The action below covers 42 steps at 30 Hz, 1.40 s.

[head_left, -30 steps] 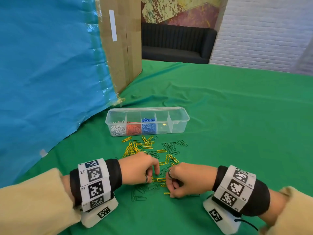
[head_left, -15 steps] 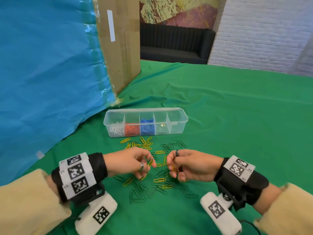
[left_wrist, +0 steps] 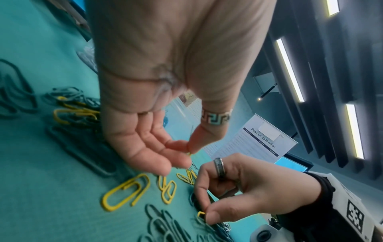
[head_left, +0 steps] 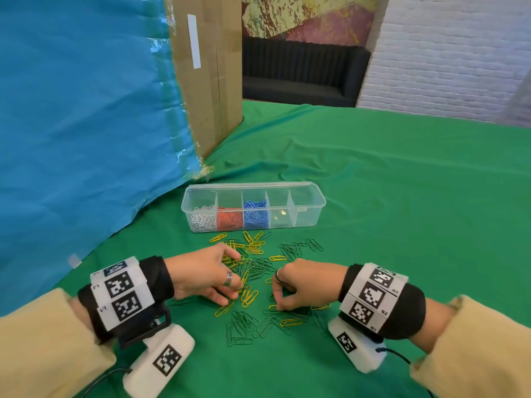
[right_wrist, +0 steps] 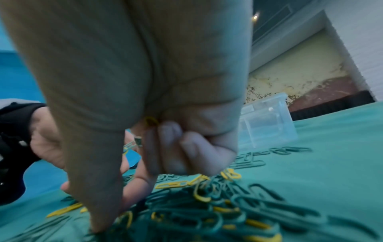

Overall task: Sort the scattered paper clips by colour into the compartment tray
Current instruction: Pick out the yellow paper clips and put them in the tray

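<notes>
A clear compartment tray (head_left: 304,196) lies on the green cloth, with white (head_left: 202,221), red (head_left: 229,221) and blue clips (head_left: 255,215) in its three left compartments. Yellow clips (head_left: 249,295) and green clips (head_left: 244,326) lie mixed in front of it. My left hand (head_left: 237,285) is low over the pile; its thumb and fingers pinch a yellow clip (left_wrist: 189,153). My right hand (head_left: 277,304) pinches a yellow clip (left_wrist: 200,214) at the pile between thumb and forefinger. Its curled fingers hold another yellow clip (right_wrist: 151,121).
A cardboard box (head_left: 209,76) and a blue sheet (head_left: 80,124) rise at the back left, close to the tray's left end. The green cloth (head_left: 402,225) stretches bare to the right. A dark sofa (head_left: 301,73) stands beyond the table.
Half a second ago both hands were raised a little above the clips. They have come back down to the pile, nearer to me.
</notes>
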Tool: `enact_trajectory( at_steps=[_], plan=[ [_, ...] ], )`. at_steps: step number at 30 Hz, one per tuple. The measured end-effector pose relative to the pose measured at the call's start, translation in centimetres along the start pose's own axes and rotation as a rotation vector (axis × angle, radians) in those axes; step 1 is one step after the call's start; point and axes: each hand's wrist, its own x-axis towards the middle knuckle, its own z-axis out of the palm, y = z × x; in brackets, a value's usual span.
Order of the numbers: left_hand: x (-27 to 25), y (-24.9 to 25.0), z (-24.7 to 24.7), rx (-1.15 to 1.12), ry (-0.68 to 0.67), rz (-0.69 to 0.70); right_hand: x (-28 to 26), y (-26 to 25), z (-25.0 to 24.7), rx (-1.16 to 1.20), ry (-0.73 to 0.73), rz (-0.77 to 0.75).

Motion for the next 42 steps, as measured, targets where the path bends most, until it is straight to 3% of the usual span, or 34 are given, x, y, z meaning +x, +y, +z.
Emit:
enact_trajectory(
  at_steps=[4,8,11,17,22,25,27,28,30,32,34,37,42],
  plan=[
    [0.0,-0.1,-0.4,-0.008,0.017,0.014,-0.1,0.8,0.2,0.170,-0.024,0.015],
    [-0.2,-0.3,-0.6,0.008,-0.009,0.079,-0.6,1.4,0.4,0.870,-0.004,0.088],
    [-0.3,-0.3,-0.4,0.047,0.000,0.108,-0.8,1.7,0.4,1.293,-0.023,0.040],
    [-0.4,0.0,-0.6,0.048,0.031,0.176,-0.5,2.5,1.0,1.519,0.088,-0.017],
    [-0.3,0.9,-0.8,-0.399,-0.094,0.095,-0.1,2.4,0.9,1.591,0.134,0.058],
    [-0.6,1.6,-0.8,-0.557,-0.207,0.002,0.1,2.4,0.6,1.520,0.141,0.090],
    [-0.7,1.7,-0.8,-0.445,-0.202,-0.017,0.2,2.4,0.3,1.340,0.153,0.102],
    [-0.6,1.6,-0.8,-0.269,-0.160,0.014,0.3,2.3,0.1,1.185,0.167,0.113],
    [-0.6,1.2,-0.8,0.313,-0.035,0.115,0.4,2.1,-0.5,0.748,0.186,0.123],
    [-0.7,0.8,-0.9,0.826,0.005,0.199,0.8,1.8,-1.2,0.344,0.152,0.095],
    [-1.0,0.7,-0.7,1.087,0.025,0.177,1.1,1.2,-1.5,0.101,0.090,0.121],
    [-0.8,0.4,0.2,1.241,0.087,0.172,1.8,0.6,-1.2,-0.064,0.039,0.166],
    [-0.7,0.1,0.7,1.235,0.081,0.196,2.4,1.1,-1.1,-0.053,0.013,0.138]
  ],
)
